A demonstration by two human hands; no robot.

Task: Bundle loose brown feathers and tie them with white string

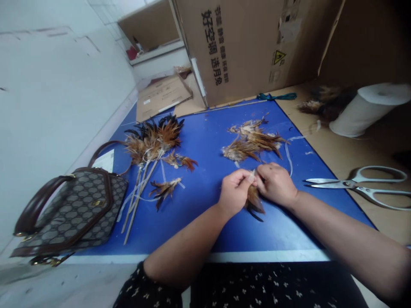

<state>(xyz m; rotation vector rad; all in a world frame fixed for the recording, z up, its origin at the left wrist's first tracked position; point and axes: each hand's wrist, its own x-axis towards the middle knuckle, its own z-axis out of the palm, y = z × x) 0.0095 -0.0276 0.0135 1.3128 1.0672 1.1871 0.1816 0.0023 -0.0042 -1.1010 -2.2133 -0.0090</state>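
Note:
My left hand [233, 190] and my right hand [275, 183] meet over a blue mat [205, 222], both pinched on the quill end of a small bundle of brown feathers [254, 202] that hangs below them. A loose pile of brown feathers [252, 141] lies just beyond my hands. To the left lie feather bunches tied on thin sticks [150, 143] and a small loose feather tuft [164, 188].
A patterned brown handbag [73, 209] sits at the mat's left edge. Large scissors [359, 185] lie on cardboard to the right, beside a white roll [369, 109]. A big cardboard box [250, 42] stands behind, with more feathers [321, 102] and a teal cord [276, 96].

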